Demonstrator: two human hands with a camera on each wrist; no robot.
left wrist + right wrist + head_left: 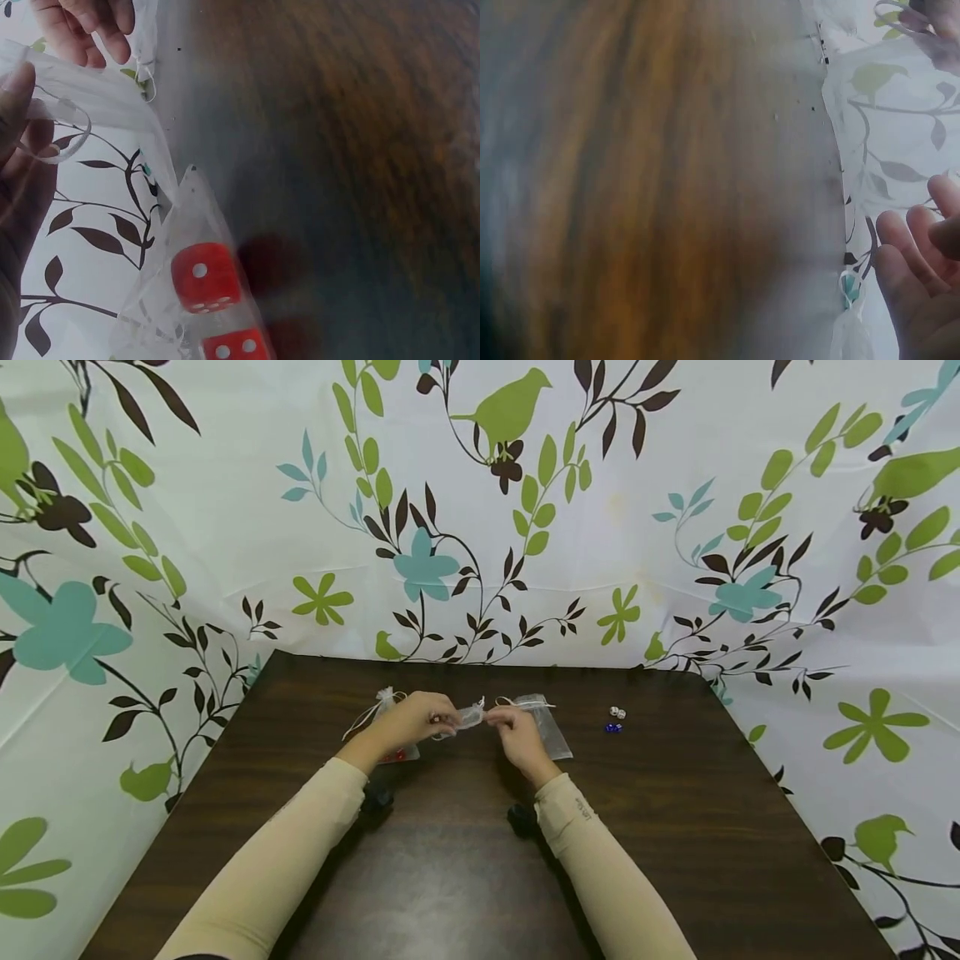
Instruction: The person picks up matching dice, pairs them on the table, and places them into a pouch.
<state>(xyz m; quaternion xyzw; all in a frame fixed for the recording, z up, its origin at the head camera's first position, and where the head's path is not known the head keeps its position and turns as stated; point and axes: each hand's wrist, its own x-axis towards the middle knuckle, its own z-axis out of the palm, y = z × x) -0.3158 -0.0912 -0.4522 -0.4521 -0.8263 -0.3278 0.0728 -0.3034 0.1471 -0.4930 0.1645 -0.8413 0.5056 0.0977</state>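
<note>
The left hand point(423, 717) pinches a sheer white drawstring bag point(471, 718) by its corded part, holding it between the hands above the dark brown wood-grain table point(450, 877). The right hand point(519, 737) has its fingers loosely spread at the bag's other end; whether they touch it is hard to tell. Beside the left hand lies a sheer white pouch point(386, 694) containing red dice with white pips point(206, 277); beside the right, a flat translucent white sachet point(553, 737), with small blue dice point(613, 727) farther right.

Makeshift tabletop workspace: dark wood-grain table point(450, 885), bird-and-leaf-print cloth point(525, 577) on three sides.
</note>
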